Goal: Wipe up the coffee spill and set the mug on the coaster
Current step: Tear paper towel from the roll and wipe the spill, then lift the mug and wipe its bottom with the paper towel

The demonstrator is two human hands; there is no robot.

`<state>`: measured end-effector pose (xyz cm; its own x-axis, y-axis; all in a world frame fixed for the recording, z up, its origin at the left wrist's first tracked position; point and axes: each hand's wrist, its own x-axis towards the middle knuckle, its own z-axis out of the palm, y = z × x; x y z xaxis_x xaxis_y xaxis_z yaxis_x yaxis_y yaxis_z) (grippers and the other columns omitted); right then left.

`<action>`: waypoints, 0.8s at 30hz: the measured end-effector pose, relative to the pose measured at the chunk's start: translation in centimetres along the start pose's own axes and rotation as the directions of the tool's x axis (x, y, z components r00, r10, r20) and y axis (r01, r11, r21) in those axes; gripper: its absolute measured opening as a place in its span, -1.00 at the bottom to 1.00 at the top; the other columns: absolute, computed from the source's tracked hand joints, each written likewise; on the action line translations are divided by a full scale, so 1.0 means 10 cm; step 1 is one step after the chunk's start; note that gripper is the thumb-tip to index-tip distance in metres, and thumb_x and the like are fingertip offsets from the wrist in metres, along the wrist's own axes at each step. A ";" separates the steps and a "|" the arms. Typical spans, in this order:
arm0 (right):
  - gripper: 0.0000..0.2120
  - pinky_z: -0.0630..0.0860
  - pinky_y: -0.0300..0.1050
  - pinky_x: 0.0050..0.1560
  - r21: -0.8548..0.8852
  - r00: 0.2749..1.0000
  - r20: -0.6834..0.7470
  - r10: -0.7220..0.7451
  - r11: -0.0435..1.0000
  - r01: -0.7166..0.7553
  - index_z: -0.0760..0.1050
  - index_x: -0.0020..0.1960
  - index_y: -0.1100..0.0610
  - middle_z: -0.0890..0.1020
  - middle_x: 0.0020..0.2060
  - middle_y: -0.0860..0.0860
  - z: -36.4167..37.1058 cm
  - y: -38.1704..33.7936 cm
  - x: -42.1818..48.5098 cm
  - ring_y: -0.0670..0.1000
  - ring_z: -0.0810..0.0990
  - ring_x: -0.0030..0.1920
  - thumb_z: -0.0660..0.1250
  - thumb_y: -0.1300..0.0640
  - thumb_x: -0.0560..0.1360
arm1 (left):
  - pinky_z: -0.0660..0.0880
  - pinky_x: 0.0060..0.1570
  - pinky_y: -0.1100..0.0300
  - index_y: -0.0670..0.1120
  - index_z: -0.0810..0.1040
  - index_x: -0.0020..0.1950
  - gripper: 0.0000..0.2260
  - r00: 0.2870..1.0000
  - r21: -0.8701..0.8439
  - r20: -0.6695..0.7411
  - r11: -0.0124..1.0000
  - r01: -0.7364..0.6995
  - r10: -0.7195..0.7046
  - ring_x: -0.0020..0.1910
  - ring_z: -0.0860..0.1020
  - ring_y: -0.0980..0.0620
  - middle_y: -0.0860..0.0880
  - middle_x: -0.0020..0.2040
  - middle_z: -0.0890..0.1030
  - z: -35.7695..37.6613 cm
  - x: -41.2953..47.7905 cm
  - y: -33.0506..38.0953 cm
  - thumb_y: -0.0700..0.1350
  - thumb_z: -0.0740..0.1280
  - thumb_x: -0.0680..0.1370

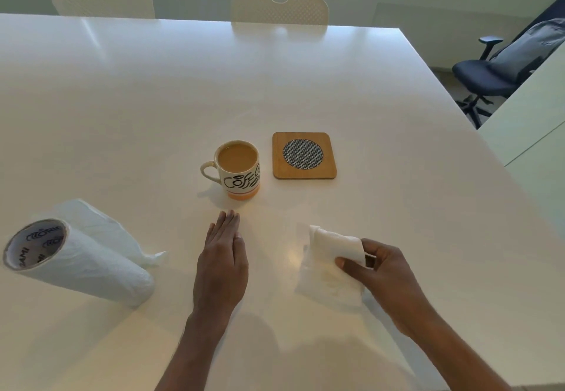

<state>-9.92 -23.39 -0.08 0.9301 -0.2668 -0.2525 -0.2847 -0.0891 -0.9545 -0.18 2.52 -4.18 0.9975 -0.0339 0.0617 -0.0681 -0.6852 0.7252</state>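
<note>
Right hand: our right hand [377,268] sat nearest us, thumb and fingers pinched on a folded paper towel [333,263], whose lower part lay on the white table [397,146].
Left hand: our left hand [221,265] lay flat, palm down, fingers straight and together, holding nothing, its tips just short of the mug.
Roll: the paper towel roll [76,259] lay on its side at our left, a loose sheet trailing behind it, well apart from both hands.
Spill: we could make out only a faint tan sheen on the table between our hands; whether any liquid remained there, we could not tell.
Mug: the mug [237,169] stood upright on the bare table beyond our left hand, nearly full of milky coffee, handle pointing left.
Coaster: the wooden coaster [304,155] lay just beside the mug on its right, not touching it, with nothing on it.
Step in hand: we judged the wiping to be at or near its end, the mug not yet moved.
Next move: it called for a steady grip on the handle and a level lift across to the coaster, since the coffee stood high enough to slop.
</note>
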 end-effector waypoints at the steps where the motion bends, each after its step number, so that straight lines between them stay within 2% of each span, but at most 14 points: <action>1: -0.87 0.69 -0.13 -0.08 -0.118 0.998 -0.056 -0.041 0.992 0.034 0.77 -0.05 0.01 0.80 -0.14 -0.04 0.00 0.01 0.04 0.04 0.77 -0.12 0.60 0.23 0.50 | 0.08 0.62 0.20 -0.16 0.40 0.61 -0.58 1.000 -0.003 0.002 1.000 0.000 0.000 0.66 0.26 0.07 -0.05 0.62 0.40 -0.01 0.00 0.01 -0.23 0.13 0.74; 3: -0.82 0.51 -0.31 -0.23 -0.310 0.981 -0.125 -0.146 0.945 0.101 0.71 -0.20 0.01 0.70 -0.27 -0.12 0.02 0.03 0.15 -0.06 0.61 -0.29 0.61 0.25 0.47 | 0.07 0.64 0.19 -0.16 0.38 0.62 -0.58 1.000 -0.003 0.014 1.000 -0.010 0.010 0.67 0.25 0.07 -0.05 0.64 0.39 -0.02 -0.01 0.02 -0.22 0.12 0.74; 4: -0.82 0.45 -0.33 -0.27 -0.344 0.973 -0.148 -0.178 0.932 0.118 0.70 -0.22 0.03 0.67 -0.29 -0.11 0.04 0.02 0.19 -0.06 0.57 -0.30 0.61 0.25 0.47 | 0.06 0.65 0.19 -0.16 0.37 0.63 -0.57 1.000 -0.002 0.020 1.000 -0.015 0.015 0.67 0.23 0.08 -0.05 0.64 0.38 -0.02 -0.01 0.03 -0.22 0.12 0.74; 6: -0.90 0.54 -0.22 -0.18 -0.299 0.971 -0.171 -0.165 0.948 0.108 0.73 -0.14 0.06 0.73 -0.24 -0.04 0.04 0.00 0.30 0.10 0.67 -0.22 0.58 0.22 0.51 | 0.05 0.65 0.20 -0.17 0.36 0.63 -0.57 1.000 -0.015 0.021 1.000 -0.012 0.012 0.67 0.23 0.08 -0.06 0.64 0.38 -0.03 -0.02 0.05 -0.23 0.12 0.74; 8: -0.92 0.67 -0.04 0.00 -0.048 0.991 -0.120 -0.059 0.997 0.054 0.76 0.03 0.07 0.81 -0.11 0.06 0.04 -0.06 0.38 0.18 0.77 -0.03 0.50 0.20 0.59 | 0.11 0.63 0.19 -0.18 0.39 0.62 -0.58 1.000 -0.055 0.001 0.998 0.000 0.000 0.65 0.29 0.04 -0.08 0.62 0.42 -0.05 -0.03 0.09 -0.24 0.15 0.74; 10: -0.80 0.73 0.06 0.13 0.212 1.000 -0.006 0.010 0.977 -0.009 0.72 0.21 0.09 0.81 0.06 0.12 0.04 -0.16 0.45 0.19 0.78 0.12 0.45 0.18 0.61 | 0.25 0.57 0.15 -0.18 0.46 0.57 -0.60 0.999 -0.104 -0.053 0.994 -0.015 0.009 0.59 0.40 0.00 -0.10 0.57 0.49 -0.09 -0.04 0.17 -0.23 0.21 0.72; 12: -0.64 0.75 0.06 0.06 0.381 0.995 0.094 0.039 0.922 -0.072 0.64 0.34 0.11 0.78 0.15 0.18 0.07 -0.27 0.51 0.19 0.77 0.16 0.45 0.15 0.55 | 0.33 0.49 0.16 -0.11 0.52 0.52 -0.64 0.996 -0.154 -0.090 0.987 -0.037 0.023 0.49 0.47 0.08 -0.03 0.51 0.55 -0.11 -0.03 0.27 -0.15 0.26 0.72; 14: -0.55 0.74 -0.01 -0.05 0.462 0.982 0.180 0.059 0.877 -0.137 0.57 0.41 0.12 0.75 0.19 0.24 0.13 -0.36 0.55 0.17 0.78 0.11 0.46 0.18 0.52 | 0.36 0.44 0.17 0.04 0.56 0.48 -0.63 0.997 -0.241 -0.071 0.970 -0.029 0.012 0.42 0.48 0.18 0.11 0.45 0.55 -0.16 0.01 0.36 0.04 0.26 0.68; 16: -0.54 0.73 -0.06 -0.12 0.509 0.969 0.239 0.061 0.842 -0.179 0.58 0.40 0.12 0.74 0.19 0.25 0.19 -0.42 0.60 0.13 0.79 0.04 0.48 0.22 0.51 | 0.43 0.46 0.10 0.17 0.56 0.43 -0.57 0.998 -0.426 0.054 0.903 0.059 -0.040 0.40 0.53 0.21 0.18 0.44 0.57 -0.21 0.09 0.44 0.23 0.24 0.60; 18: -0.58 0.74 -0.08 -0.10 0.519 0.958 0.281 0.047 0.833 -0.193 0.65 0.33 0.12 0.76 0.16 0.24 0.27 -0.47 0.63 0.12 0.79 0.04 0.50 0.25 0.48 | 0.48 0.47 -0.01 0.10 0.56 0.47 -0.43 0.955 -0.688 0.296 0.685 0.237 -0.033 0.40 0.60 0.11 0.10 0.41 0.65 -0.24 0.18 0.49 0.34 0.28 0.54; 19: -0.62 0.75 -0.06 -0.06 0.497 0.952 0.303 0.037 0.847 -0.191 0.68 0.29 0.12 0.76 0.15 0.23 0.32 -0.49 0.64 0.13 0.79 0.06 0.50 0.25 0.47 | 0.52 0.43 -0.05 0.05 0.53 0.51 -0.37 0.907 -0.755 0.420 0.560 0.341 0.013 0.39 0.62 0.04 0.04 0.38 0.67 -0.25 0.21 0.51 0.36 0.31 0.54; 20: -0.64 0.75 -0.05 -0.02 0.464 0.945 0.325 0.027 0.866 -0.185 0.70 0.26 0.13 0.76 0.15 0.24 0.35 -0.51 0.66 0.14 0.78 0.09 0.51 0.26 0.47 | 0.58 0.36 -0.06 0.04 0.52 0.52 -0.37 0.865 -0.776 0.496 0.486 0.403 0.075 0.37 0.65 -0.02 -0.01 0.37 0.68 -0.27 0.25 0.52 0.35 0.36 0.55; 22: -0.66 0.73 -0.02 0.03 0.399 0.930 0.368 0.020 0.900 -0.177 0.70 0.25 0.17 0.75 0.15 0.26 0.40 -0.53 0.69 0.17 0.77 0.11 0.50 0.27 0.48 | 0.64 0.26 -0.08 0.07 0.56 0.49 -0.43 0.814 -0.767 0.557 0.477 0.428 0.165 0.33 0.66 -0.12 -0.10 0.36 0.68 -0.30 0.31 0.51 0.25 0.49 0.53; 24: -0.68 0.71 0.00 0.03 0.348 0.913 0.407 0.013 0.922 -0.169 0.70 0.26 0.20 0.75 0.14 0.26 0.41 -0.56 0.73 0.17 0.76 0.11 0.49 0.29 0.52 | 0.64 0.26 -0.08 0.11 0.60 0.44 -0.48 0.795 -0.732 0.583 0.533 0.424 0.168 0.33 0.66 -0.14 -0.11 0.34 0.69 -0.32 0.36 0.45 0.11 0.58 0.49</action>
<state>-0.56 -20.89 2.74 0.9401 0.1463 -0.3078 -0.3385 0.2969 -0.8929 3.04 1.64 1.49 0.7919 -0.5662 -0.2288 0.3736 0.1528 0.9149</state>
